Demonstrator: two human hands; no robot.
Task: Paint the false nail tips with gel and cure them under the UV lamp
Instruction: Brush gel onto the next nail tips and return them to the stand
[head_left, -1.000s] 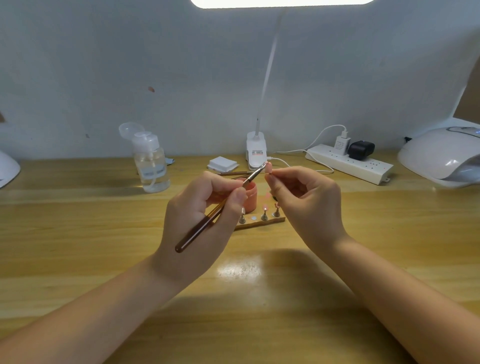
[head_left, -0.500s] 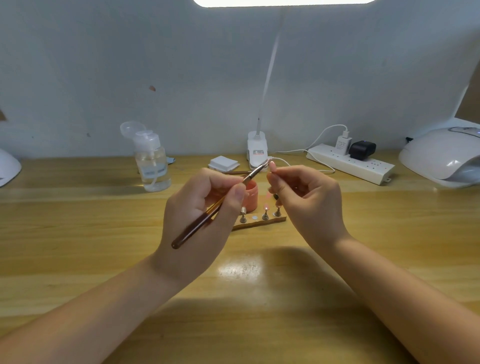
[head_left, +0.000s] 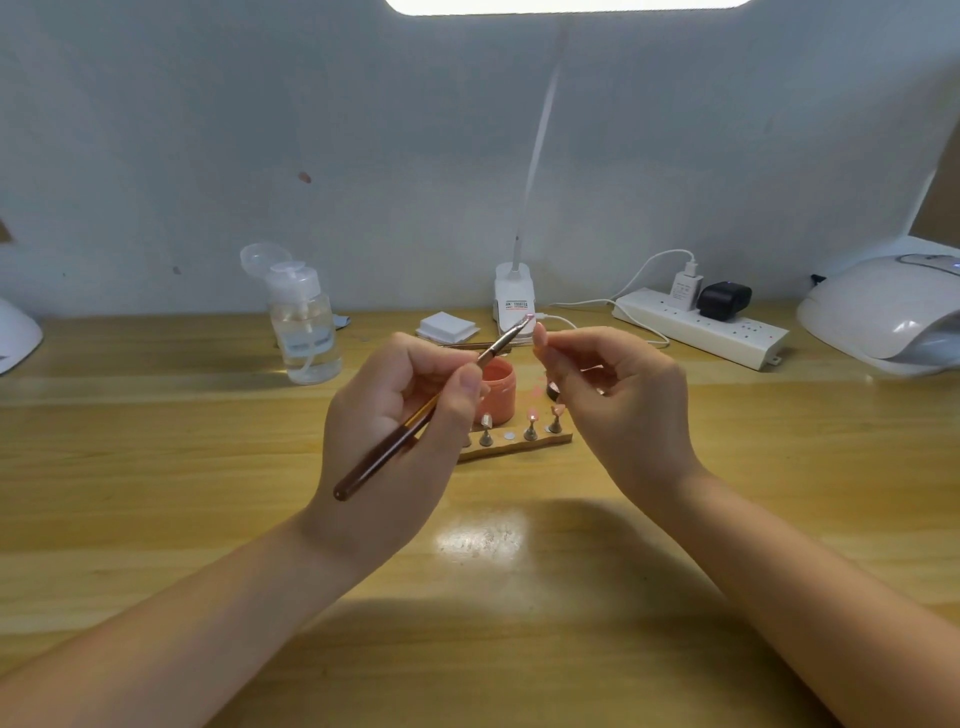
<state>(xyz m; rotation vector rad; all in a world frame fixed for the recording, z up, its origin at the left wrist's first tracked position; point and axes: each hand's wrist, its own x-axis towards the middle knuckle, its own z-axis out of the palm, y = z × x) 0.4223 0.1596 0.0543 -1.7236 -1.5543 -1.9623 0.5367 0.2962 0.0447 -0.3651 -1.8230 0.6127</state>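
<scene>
Wooden desk (head_left: 156, 467), pump bottle (head_left: 304, 327), power strip (head_left: 701, 327)

Glossy varnished wooden table (head_left: 156, 467); clear plastic bottle (head_left: 304, 332); glossy white plastic lamp (head_left: 883, 312)

Table (head_left: 156, 493): yellow-tan wood, lengthwise grain streaks. Brush (head_left: 415, 418): dark brown handle, gold band, silver ferrule, pink tip. Gel jar (head_left: 498, 387): coral pink. Nail stand (head_left: 519, 446): light wood. UV lamp (head_left: 883, 312): white. Power strip (head_left: 701, 327): white; black plug (head_left: 723, 300). Pump bottle (head_left: 304, 332): clear.
</scene>
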